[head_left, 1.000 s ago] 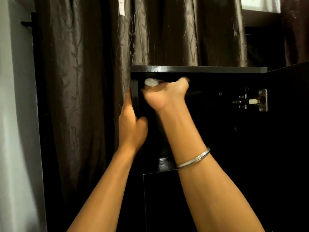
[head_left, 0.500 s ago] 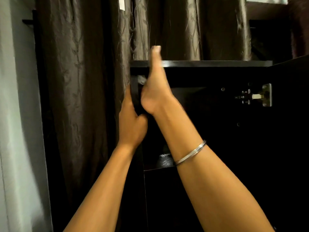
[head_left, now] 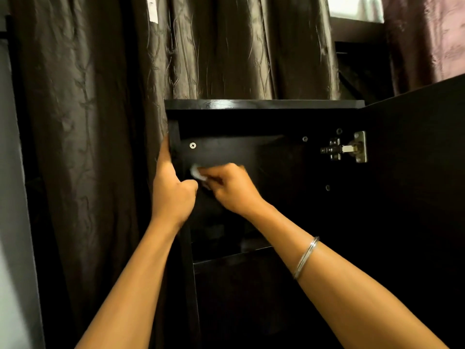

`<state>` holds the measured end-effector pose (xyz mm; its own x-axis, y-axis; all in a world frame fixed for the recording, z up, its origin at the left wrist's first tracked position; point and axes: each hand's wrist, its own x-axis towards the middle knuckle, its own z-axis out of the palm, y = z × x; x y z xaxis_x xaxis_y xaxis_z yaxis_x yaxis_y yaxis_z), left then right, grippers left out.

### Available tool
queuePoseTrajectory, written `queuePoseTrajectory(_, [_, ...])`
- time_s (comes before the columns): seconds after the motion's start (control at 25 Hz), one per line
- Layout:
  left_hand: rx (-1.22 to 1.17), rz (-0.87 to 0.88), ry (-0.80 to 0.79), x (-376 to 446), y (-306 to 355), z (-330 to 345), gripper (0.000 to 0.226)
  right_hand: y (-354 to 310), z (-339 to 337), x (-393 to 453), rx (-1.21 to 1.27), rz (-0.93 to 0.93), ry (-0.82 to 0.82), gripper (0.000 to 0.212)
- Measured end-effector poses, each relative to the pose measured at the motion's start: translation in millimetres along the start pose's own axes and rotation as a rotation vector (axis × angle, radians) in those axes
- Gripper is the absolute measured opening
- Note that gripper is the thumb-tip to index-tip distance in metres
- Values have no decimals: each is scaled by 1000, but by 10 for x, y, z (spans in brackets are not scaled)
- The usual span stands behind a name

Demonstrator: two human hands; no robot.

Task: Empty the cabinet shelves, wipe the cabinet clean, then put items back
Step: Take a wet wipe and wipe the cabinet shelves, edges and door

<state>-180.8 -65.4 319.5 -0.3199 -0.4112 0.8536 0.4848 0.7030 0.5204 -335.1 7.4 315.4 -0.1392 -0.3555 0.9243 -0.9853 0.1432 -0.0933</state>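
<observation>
The top shelf looks emptied and wiping is under way — the right hand (head_left: 232, 188) pinches a white cloth (head_left: 197, 172) inside the cabinet (head_left: 251, 104), the left hand (head_left: 172, 190) grips its edge — restocking remains.

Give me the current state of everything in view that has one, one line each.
Cabinet door: swung open to the right.
Hinge: extended, door open.
Upper compartment: nothing seen in it; interior dark.
White cloth: bunched in the right hand, at the compartment's inner left wall.
Right hand: closed on the cloth.
Left hand: gripping the cabinet's left front edge.
Curtain: drawn, hanging behind the cabinet.
</observation>
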Motion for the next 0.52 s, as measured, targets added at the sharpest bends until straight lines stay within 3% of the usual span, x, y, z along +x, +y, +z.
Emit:
queuePoseTrajectory(0.08, [-1, -27, 2, -7, -22, -7, 108, -23, -194, -107, -18, 0, 236, 43])
queuePoseTrajectory(0.12, [-1, -46, -12, -35, 13, -21, 108, -31, -214, -92, -84, -30, 252, 49])
queuePoseTrajectory(0.2, [3, -54, -19, -46, 30, -8, 108, -120, -93, 72, -186, -49, 51, 60])
queuePoseTrajectory(0.28, [10, -49, -5, -50, 42, 24, 107, -228, 137, 171, -334, -205, -114, 63])
queuePoseTrajectory(0.36, [17, -46, 23, -13, 21, 27, 104, -203, 218, 211, -456, -303, -87, 62])
queuePoseTrajectory(0.52, [5, -57, 11, -34, 50, 16, 103, 265, -58, 202, -604, -206, 62, 64])
